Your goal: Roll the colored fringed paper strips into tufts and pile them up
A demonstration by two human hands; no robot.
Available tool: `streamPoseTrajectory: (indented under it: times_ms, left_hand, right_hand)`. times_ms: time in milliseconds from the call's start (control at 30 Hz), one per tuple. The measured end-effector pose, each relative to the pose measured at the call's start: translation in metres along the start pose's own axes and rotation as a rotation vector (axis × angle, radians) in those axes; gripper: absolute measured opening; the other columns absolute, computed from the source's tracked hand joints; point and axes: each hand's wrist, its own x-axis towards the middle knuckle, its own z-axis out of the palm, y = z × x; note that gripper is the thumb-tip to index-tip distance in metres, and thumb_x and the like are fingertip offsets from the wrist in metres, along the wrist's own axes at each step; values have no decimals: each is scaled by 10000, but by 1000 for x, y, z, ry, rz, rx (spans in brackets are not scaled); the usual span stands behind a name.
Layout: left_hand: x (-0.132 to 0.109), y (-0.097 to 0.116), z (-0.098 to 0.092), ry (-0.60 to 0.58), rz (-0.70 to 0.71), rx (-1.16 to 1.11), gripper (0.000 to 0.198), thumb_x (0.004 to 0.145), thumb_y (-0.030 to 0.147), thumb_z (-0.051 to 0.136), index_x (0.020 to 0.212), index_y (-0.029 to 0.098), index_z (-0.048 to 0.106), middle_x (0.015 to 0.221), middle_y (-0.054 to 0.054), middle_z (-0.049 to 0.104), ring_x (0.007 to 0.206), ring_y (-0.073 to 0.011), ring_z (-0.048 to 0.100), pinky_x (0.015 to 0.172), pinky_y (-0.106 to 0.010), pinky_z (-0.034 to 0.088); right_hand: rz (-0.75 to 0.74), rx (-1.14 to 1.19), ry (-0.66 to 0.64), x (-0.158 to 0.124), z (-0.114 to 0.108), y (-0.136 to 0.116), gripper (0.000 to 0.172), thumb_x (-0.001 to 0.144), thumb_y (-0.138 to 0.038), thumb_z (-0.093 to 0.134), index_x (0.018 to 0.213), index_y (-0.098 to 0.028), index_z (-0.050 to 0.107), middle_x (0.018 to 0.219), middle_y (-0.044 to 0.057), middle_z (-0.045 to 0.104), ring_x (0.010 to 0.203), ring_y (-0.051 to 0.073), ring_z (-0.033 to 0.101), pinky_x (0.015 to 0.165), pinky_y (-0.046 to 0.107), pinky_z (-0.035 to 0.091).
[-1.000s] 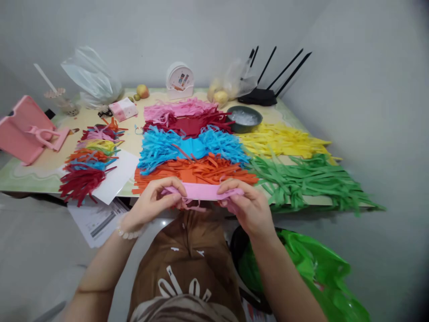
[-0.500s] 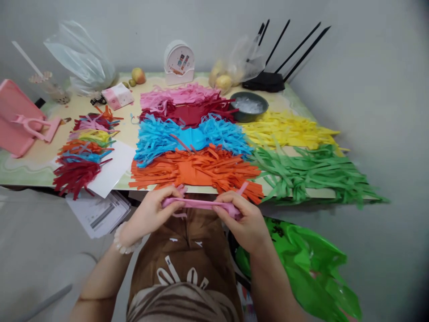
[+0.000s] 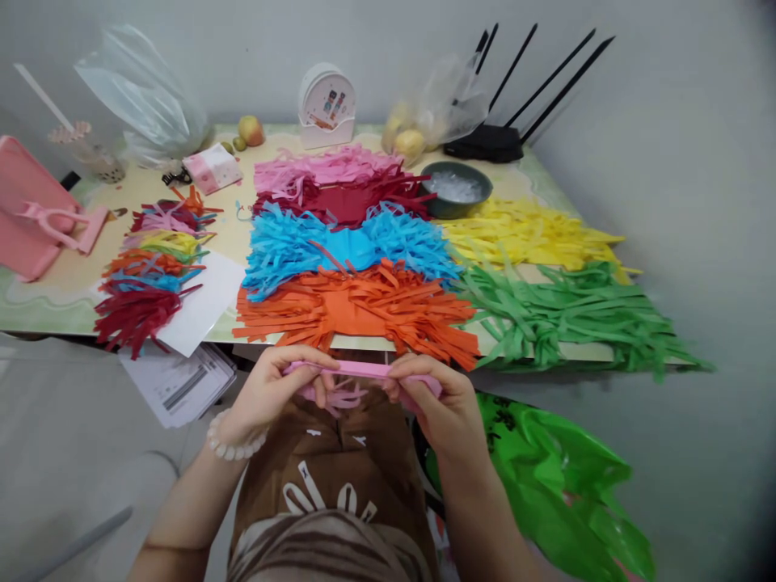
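Note:
A pink fringed paper strip (image 3: 364,369) is stretched level between my hands, over my lap at the table's front edge. My left hand (image 3: 298,378) pinches one end, thumb and fingers closed. At the other end my right hand (image 3: 432,390) grips it the same way. Loose pink tassels dangle below the strip. Just beyond lies orange fringe (image 3: 352,314), with blue fringe (image 3: 348,248), dark red fringe (image 3: 339,204) and pink fringe (image 3: 333,167) behind it. Green fringe (image 3: 563,315) and yellow fringe (image 3: 533,233) spread out on the right.
Finished-looking multicoloured tassels (image 3: 151,279) lie at the left over white paper (image 3: 209,299). A dark bowl (image 3: 456,212), a black router (image 3: 485,144), bagged fruit (image 3: 409,144) and a pink stand (image 3: 30,214) occupy the table. A green plastic bag (image 3: 558,477) sits below right.
The pink strip now shows a flatter, wider band between my hands, and its tassels hang lower in the middle. My fingers have shifted their hold slightly.

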Motion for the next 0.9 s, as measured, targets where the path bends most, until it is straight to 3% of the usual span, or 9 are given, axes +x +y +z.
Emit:
streamPoseTrajectory:
  times_ms: [100, 200, 300, 400, 500, 567, 733, 900]
  left_hand:
    - [-1, 1, 1, -6, 51, 16, 167, 884, 296, 685, 870, 136, 731, 746, -37, 698, 587, -97, 650, 574, -191, 494]
    - [-2, 5, 6, 30, 74, 161, 182, 889, 302, 676, 819, 134, 672, 718, -28, 687, 608, -105, 651, 603, -195, 501]
    - [-5, 8, 9, 87, 119, 434, 131, 917, 288, 626, 910, 157, 629, 729, -21, 695, 646, -131, 672, 636, -218, 514]
    - [-6, 11, 9, 98, 224, 782, 154, 924, 249, 597, 1048, 179, 655, 878, -44, 737, 794, -157, 695, 761, -246, 516]
    - [-7, 13, 8, 111, 251, 927, 107, 920, 234, 594, 952, 181, 681, 854, -34, 740, 771, -147, 682, 748, -235, 505]
    - [-8, 16, 9, 99, 214, 832, 114, 927, 254, 593, 887, 169, 658, 803, -31, 729, 712, -135, 675, 689, -224, 507]
    - [-7, 18, 16, 62, 32, 285, 176, 925, 299, 620, 850, 148, 570, 745, -39, 726, 605, -134, 688, 593, -231, 543]
    - [-3, 8, 11, 71, -20, 22, 192, 861, 280, 709, 947, 107, 712, 715, -50, 720, 588, -135, 688, 603, -242, 558]
  right_hand:
    - [-33, -22, -17, 1, -1, -1, 193, 896, -150, 585, 869, -241, 753, 756, -7, 683, 649, 103, 619, 598, 199, 495]
    - [-117, -186, -14, 1, -1, -7, 180, 902, -171, 585, 824, -227, 737, 738, 1, 689, 676, 128, 642, 630, 226, 511]
    - [-193, -471, 17, 2, 0, -15, 105, 885, -181, 636, 883, -230, 729, 811, 12, 739, 756, 158, 689, 723, 261, 538]
    - [-217, -696, 13, 3, 0, -22, 183, 891, -203, 635, 1052, -230, 717, 992, 49, 768, 883, 195, 719, 798, 298, 554]
    - [-219, -768, 14, 3, 1, -24, 111, 899, -220, 616, 944, -223, 718, 918, 49, 768, 840, 200, 721, 754, 297, 557]
    - [-182, -712, 20, 3, 1, -24, 68, 887, -224, 634, 863, -219, 697, 847, 38, 759, 788, 188, 717, 712, 280, 557]
    - [9, -294, 24, 1, 5, -20, 36, 883, -217, 659, 861, -209, 686, 755, 15, 767, 628, 139, 718, 611, 228, 581]
    - [52, -83, 72, 5, 8, -14, 127, 831, -180, 691, 904, -227, 784, 726, 19, 775, 586, 137, 715, 577, 230, 594]
